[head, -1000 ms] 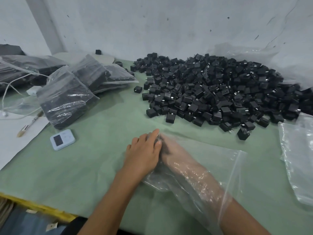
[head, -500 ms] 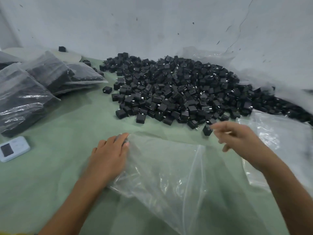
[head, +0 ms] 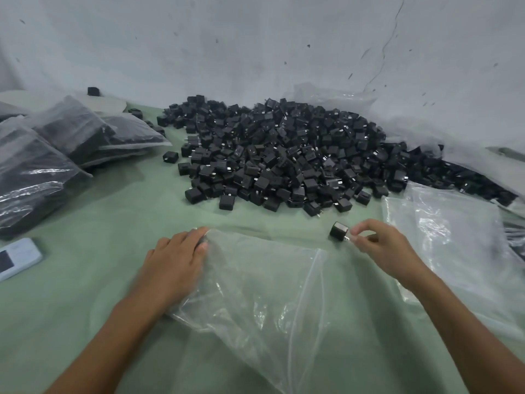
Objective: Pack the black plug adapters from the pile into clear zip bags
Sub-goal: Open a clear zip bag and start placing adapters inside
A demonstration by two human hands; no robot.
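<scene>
Green bench [head: 113, 223] against a scuffed white wall [head: 255, 38]. Right grip [head: 383, 248] is grasping one black adapter [head: 338, 231], pinched by its metal prongs between thumb and forefinger. It is a small glossy cube, body pointing away from the grip to its left, and whether it is clear of the bench cannot be told. Just beyond that grip lies the pile [head: 284, 155], a wide heap of matching black cubes, some with prongs showing.

Between the two grips lies the clear zip bag [head: 255, 294], flat and wrinkled, with its zip strip running down on the side toward the right grip. Left grip [head: 173, 263] is released, fingers fairly straight, pressing down the bag's far corner.

Half a second ago the right grip was at the pile's near edge, fingers over an adapter. Now it has drawn back a little with the adapter in the pinch. A second ago it was inside the bag. Left grip has stayed on the same corner throughout.

Something dark under the left fingertips is too blurred to tell. Left of the left grip, the filled bags [head: 42, 172] and a small white device [head: 17, 258] are cut off by the frame edge. Right of the right grip, a stack of spare clear bags [head: 443, 237] hides the pile's end. Plastic film also covers the pile's back right.
</scene>
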